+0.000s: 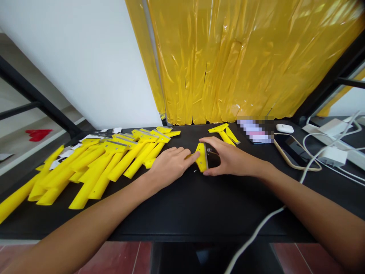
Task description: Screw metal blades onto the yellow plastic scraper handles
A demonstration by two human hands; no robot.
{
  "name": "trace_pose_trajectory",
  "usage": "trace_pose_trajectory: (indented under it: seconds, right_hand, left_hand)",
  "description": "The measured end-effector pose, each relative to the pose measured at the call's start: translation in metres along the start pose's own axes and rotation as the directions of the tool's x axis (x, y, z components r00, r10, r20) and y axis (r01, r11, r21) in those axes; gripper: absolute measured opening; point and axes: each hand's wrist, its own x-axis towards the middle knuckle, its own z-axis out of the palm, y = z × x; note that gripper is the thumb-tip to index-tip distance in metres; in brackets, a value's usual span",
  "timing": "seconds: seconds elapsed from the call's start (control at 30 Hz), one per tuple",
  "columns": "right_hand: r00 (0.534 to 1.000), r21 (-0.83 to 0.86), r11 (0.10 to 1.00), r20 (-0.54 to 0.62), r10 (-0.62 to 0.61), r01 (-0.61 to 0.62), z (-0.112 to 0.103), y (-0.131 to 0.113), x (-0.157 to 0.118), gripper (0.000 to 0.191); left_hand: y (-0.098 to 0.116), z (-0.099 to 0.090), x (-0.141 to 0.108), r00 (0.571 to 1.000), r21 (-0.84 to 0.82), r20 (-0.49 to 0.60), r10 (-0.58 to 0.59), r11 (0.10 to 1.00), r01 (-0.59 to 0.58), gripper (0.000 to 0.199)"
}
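The left hand (pixel 170 163) is gripping the scraper (pixel 202 161), fingers curled. The right hand (pixel 230 156) is pinching the scraper's head.

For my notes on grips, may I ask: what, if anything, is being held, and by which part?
A yellow scraper: the left hand seems to hold its mostly hidden handle, near the head; the right hand spans the head's two ends.
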Motion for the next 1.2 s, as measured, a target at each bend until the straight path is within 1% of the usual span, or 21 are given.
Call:
trace_pose_trajectory:
  seconds: [0.1, 0.17, 0.27, 0.37, 0.47, 0.63, 0.93, 1.1, 1.2]
  right_hand:
    - [1.0, -0.035, 0.999, 0.008, 0.001, 0.0, 0.002, 0.002, 0.0, 0.095]
    - [1.0, -0.044, 0.999, -0.019, -0.012, 0.011, 0.003, 0.004, 0.001, 0.089]
    - [0.997, -0.039, 0.999, -0.071, -0.019, 0.016, 0.003, 0.006, 0.003, 0.078]
    - [0.999, -0.053, 0.998, -0.031, -0.031, 0.029, 0.002, 0.003, 0.003, 0.071]
    - [0.999, -0.082, 0.996, 0.019, -0.032, 0.034, 0.003, -0.002, 0.001, 0.079]
    - [1.0, -0.1, 0.995, 0.019, -0.012, 0.014, 0.004, -0.003, -0.001, 0.097]
    - [0.999, -0.053, 0.999, 0.037, 0.003, -0.001, 0.003, 0.008, -0.002, 0.109]
    - [1.0, -0.057, 0.998, -0.015, -0.012, 0.011, 0.004, 0.008, -0.001, 0.121]
    - [0.997, -0.022, 0.998, -0.043, -0.058, 0.057, 0.005, 0.004, 0.001, 0.115]
  left_hand:
    - [0.0, 0.0, 0.001, 1.0, -0.015, -0.001, -0.004, 1.0, 0.004, 0.032]
    - [-0.001, 0.0, 0.001, 1.0, -0.028, -0.013, -0.015, 1.0, 0.014, 0.034]
    - [-0.001, 0.0, 0.001, 0.999, -0.072, -0.005, -0.042, 0.997, 0.042, 0.028]
    - [0.0, 0.001, 0.001, 0.997, -0.118, 0.028, -0.077, 0.99, 0.079, 0.024]
    - [0.001, 0.002, 0.0, 0.995, -0.129, 0.04, -0.096, 0.987, 0.1, 0.024]
    - [0.0, 0.002, 0.0, 0.994, -0.114, 0.019, -0.105, 0.988, 0.107, 0.026]
    - [-0.001, -0.003, 0.001, 0.994, -0.071, 0.035, -0.103, 0.992, 0.105, 0.023]
    - [-0.005, -0.008, 0.0, 0.993, -0.018, 0.009, -0.118, 0.993, 0.118, 0.023]
    - [-0.005, -0.01, -0.001, 0.997, 0.012, -0.014, -0.079, 0.997, 0.08, 0.027]
